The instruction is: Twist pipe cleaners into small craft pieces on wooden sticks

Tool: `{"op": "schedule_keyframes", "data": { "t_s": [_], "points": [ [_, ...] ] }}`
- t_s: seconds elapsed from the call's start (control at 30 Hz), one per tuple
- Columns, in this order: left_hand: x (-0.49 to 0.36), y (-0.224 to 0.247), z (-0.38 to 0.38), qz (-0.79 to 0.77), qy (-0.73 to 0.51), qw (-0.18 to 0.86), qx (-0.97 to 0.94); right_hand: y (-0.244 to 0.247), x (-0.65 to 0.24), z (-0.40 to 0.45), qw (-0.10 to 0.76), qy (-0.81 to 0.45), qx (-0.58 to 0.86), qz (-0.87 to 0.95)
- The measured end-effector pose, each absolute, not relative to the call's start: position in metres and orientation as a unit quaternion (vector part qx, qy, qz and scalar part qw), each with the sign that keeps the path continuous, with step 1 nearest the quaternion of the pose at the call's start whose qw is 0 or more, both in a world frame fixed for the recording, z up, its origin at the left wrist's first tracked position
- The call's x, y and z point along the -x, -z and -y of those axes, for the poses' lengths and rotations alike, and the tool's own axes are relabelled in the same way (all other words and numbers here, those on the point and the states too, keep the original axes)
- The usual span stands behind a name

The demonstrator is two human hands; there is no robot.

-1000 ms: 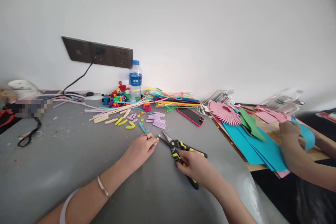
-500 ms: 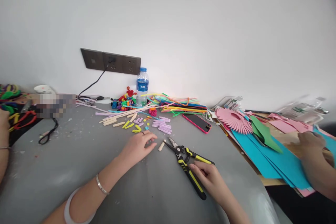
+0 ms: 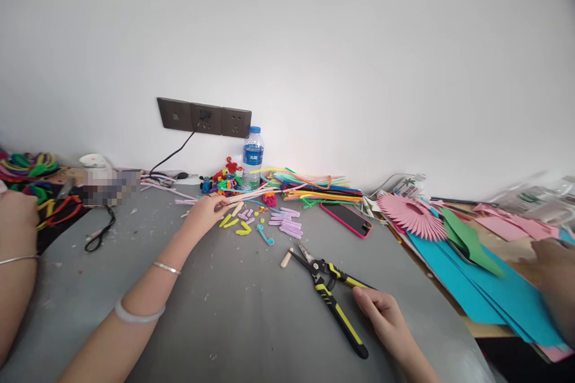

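Observation:
My left hand (image 3: 207,213) reaches toward the back of the grey table, its fingers closed on the near ends of long cream pipe cleaners (image 3: 251,192). Pruning shears (image 3: 318,266) with black and yellow handles lie spread apart on the table. My right hand (image 3: 381,310) is beside the end of their upper handle, fingers curled; whatever they may hold is hidden. A short cream piece (image 3: 286,258) lies by the blade tips. Between my hands are short lilac pieces (image 3: 291,224), yellow pieces (image 3: 230,223) and a bent blue piece (image 3: 266,236).
A water bottle (image 3: 253,158) stands by the wall, beside pipe-cleaner figures (image 3: 224,176) and a colourful pipe-cleaner bundle (image 3: 323,187). A phone (image 3: 345,219) lies further right, near blue paper sheets (image 3: 467,287). Other people's hands are at the left (image 3: 18,215) and right (image 3: 557,269) edges.
My left hand has moved forward and left from the short pieces to the long cream pipe cleaners, uncovering the blue piece. My right hand has slid right along the shears' handle; the shears stay put.

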State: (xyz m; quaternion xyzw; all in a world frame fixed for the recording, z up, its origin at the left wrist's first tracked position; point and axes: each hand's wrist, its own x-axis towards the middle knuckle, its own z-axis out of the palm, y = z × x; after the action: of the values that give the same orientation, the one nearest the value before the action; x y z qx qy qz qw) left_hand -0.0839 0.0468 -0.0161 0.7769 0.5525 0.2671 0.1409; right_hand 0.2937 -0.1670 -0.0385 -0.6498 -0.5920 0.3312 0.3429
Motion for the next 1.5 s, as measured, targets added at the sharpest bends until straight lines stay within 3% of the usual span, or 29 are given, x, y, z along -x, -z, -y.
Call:
{"op": "schedule_keyframes", "data": {
  "t_s": [0.27, 0.5, 0.67, 1.07, 1.2, 1.33, 1.5],
  "points": [
    [0.062, 0.028, -0.046, -0.523, -0.244, 0.069, -0.814, 0.043, -0.296, 0.167, 0.345, -0.319, 0.669, 0.576],
    [0.061, 0.034, -0.048, -0.523, -0.228, 0.068, -0.818, 0.042, -0.294, 0.168, 0.332, -0.312, 0.691, 0.561],
    [0.067, 0.028, -0.048, -0.526, -0.318, 0.068, -0.786, 0.04, -0.291, 0.168, 0.33, -0.299, 0.696, 0.563],
    [0.076, 0.032, -0.053, -0.457, -0.607, 0.292, -0.582, 0.041, -0.294, 0.166, 0.359, -0.331, 0.661, 0.57],
    [0.069, 0.028, -0.046, -0.418, -0.604, 0.374, -0.566, 0.024, -0.295, 0.165, 0.338, -0.387, 0.641, 0.57],
    [0.068, 0.023, -0.037, -0.414, -0.547, 0.374, -0.623, -0.008, -0.281, 0.168, 0.308, -0.404, 0.632, 0.585],
    [0.066, 0.018, -0.029, -0.403, -0.485, 0.409, -0.66, -0.032, -0.208, 0.165, 0.372, -0.449, 0.541, 0.606]
  ]
}}
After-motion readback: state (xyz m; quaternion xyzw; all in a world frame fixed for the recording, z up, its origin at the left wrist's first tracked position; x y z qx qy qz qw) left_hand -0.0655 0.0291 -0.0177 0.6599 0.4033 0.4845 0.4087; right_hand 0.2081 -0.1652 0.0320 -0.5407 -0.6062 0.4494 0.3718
